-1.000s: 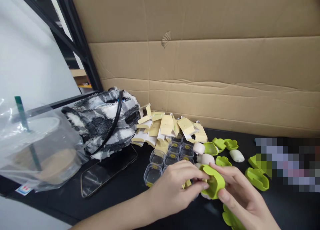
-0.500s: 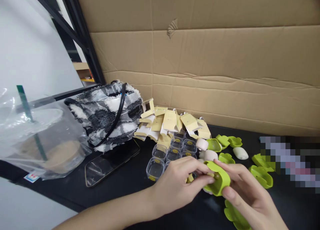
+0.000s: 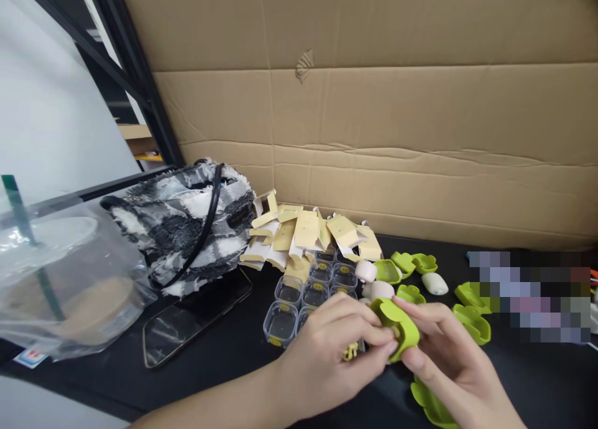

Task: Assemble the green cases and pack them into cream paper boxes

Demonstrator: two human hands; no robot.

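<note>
A soft, bright green case (image 3: pixel 407 329) with a curved rim is gripped at its right side by my right hand (image 3: pixel 451 354), thumb below and fingers above. My left hand (image 3: pixel 327 354) reaches into the case's opening, thumb and forefinger pinched on a small yellow piece (image 3: pixel 397 333) that is mostly hidden by the fingertips. Below the left hand lie more yellow pieces (image 3: pixel 350 352), partly covered. Just beyond the hands sit rounded pale pink pieces (image 3: pixel 379 290). Another green flower-shaped case (image 3: pixel 432 404) lies under my right hand.
Several clear small boxes (image 3: pixel 281 320) stand left of the hands, with opened yellow cartons (image 3: pixel 306 228) behind. More green cases (image 3: pixel 471 323) and a white rounded piece (image 3: pixel 435 284) lie right. A phone (image 3: pixel 196 320), shaggy bag (image 3: pixel 187 223) and bagged drink cup (image 3: pixel 70 279) stand left.
The view has shifted slightly, so most things sit further left. Both hands keep hold at the green case, which has turned a little and shows less of its inside.
</note>
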